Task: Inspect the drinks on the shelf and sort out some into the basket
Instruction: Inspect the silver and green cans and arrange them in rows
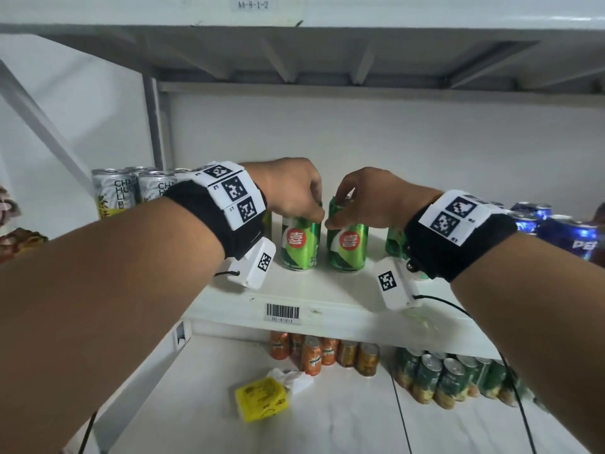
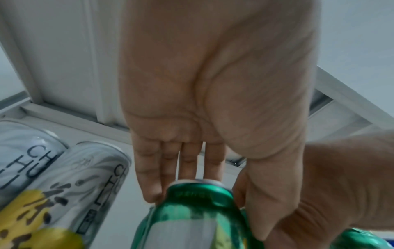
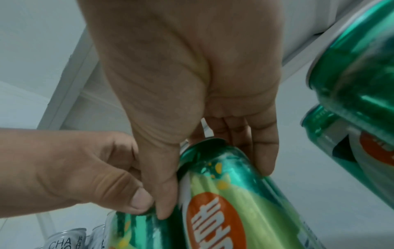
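Observation:
Two green cans with an orange-red round label stand side by side near the front of the white shelf (image 1: 327,290). My left hand (image 1: 294,194) grips the top rim of the left green can (image 1: 300,244), fingers behind and thumb in front; the same can (image 2: 192,219) fills the bottom of the left wrist view. My right hand (image 1: 363,201) grips the top of the right green can (image 1: 347,247), seen close in the right wrist view (image 3: 230,193). Both cans stand on the shelf. No basket is in view.
White-and-yellow cans (image 1: 114,191) stand at the shelf's left, more green cans (image 3: 351,84) right of my right hand, blue Pepsi cans (image 1: 569,237) at far right. Orange bottles (image 1: 311,355), green cans (image 1: 451,378) and a yellow pack (image 1: 262,399) lie on the lower shelf. An upper shelf hangs overhead.

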The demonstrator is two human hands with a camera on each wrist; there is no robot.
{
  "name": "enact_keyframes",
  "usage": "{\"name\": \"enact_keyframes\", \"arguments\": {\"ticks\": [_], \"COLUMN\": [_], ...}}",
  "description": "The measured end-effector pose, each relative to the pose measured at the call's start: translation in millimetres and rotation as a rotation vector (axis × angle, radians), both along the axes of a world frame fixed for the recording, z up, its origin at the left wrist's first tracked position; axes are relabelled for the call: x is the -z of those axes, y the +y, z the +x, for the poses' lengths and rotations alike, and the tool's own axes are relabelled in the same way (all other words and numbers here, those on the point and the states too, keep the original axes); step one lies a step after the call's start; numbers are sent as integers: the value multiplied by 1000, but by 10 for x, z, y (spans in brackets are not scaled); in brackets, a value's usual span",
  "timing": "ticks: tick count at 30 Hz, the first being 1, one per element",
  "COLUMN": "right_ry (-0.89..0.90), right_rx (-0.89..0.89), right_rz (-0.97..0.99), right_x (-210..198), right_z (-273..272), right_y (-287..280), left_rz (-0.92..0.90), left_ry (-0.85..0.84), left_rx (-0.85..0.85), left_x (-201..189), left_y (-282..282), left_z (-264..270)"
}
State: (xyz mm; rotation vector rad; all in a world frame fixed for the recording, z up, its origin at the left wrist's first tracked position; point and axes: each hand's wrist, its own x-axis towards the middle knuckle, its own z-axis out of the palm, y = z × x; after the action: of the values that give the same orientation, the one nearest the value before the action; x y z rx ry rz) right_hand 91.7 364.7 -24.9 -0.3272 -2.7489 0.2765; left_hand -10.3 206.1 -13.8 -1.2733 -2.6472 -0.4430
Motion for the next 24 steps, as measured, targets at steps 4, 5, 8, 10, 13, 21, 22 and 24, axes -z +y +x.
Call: {"name": "enact_keyframes", "arguments": {"ticks": [4,5,8,10,13,21,22,24], "right_ry": [-17,-12,23,5,-87,73,99,135], "right_rx": [20,40,135,215,286,304,306,320], "right_rz": [94,118,184,190,158,12,-10,-49], "right_x": [-187,-246,-356,-334,-171,104,122,155], "right_z": [203,283,548,700,828,974,1030,1173], "right_y": [64,103,276,408,534,543,535,517], "left_rz": [32,40,30,24,70,206,192,146], "left_ry": [39,33,52,87,108,53,31,-13], "left_rx": [26,42,87,122,199,336,342,356], "left_x": [-95,-113,-108,-63,-10,44,68,136], "left_y": [167,228,438,557,649,591,593,618], "left_z": [99,130,250,335,471,867,903,987]}}
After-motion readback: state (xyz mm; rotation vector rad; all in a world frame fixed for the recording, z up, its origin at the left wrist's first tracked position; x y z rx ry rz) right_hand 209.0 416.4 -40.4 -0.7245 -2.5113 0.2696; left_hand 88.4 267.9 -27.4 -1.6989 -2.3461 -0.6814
